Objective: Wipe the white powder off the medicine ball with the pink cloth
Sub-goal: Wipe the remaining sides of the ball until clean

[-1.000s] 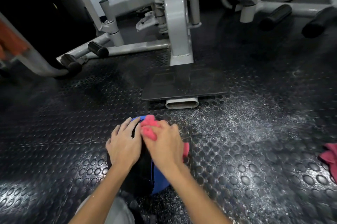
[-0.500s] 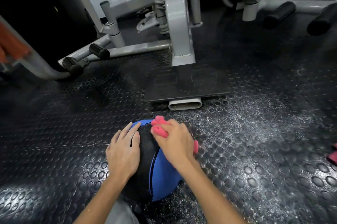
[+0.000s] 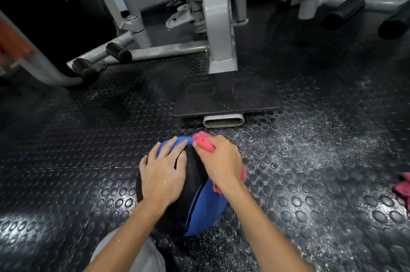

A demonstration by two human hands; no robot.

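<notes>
On studded black rubber floor [image 3: 66, 183], left hand [image 3: 163, 175] spreads flat on blue-and-black medicine ball [image 3: 204, 209]; right hand [image 3: 221, 165] grips bunched pink cloth [image 3: 203, 143]; visible panels appear nearly clean.

Both forearms are showing bare from the bottom edge up to the wrists, the left forearm [image 3: 133, 223] reading sharper than the right forearm [image 3: 264, 229], which is blurring along its outer edge. The left hand [image 3: 163, 174], just beside the grip, is showing short, trimmed nails and a few small white flecks across its back, and similar flecks are dotting the forearm behind it. The right hand [image 3: 219, 161], doing the gripping, is showing its back and knuckles softened by blur. Well back from the grip, under the left forearm, the person is wearing a light grey garment [image 3: 142, 258] over the leg, possibly shorts or trousers, with only a rounded patch of fabric showing.
</notes>
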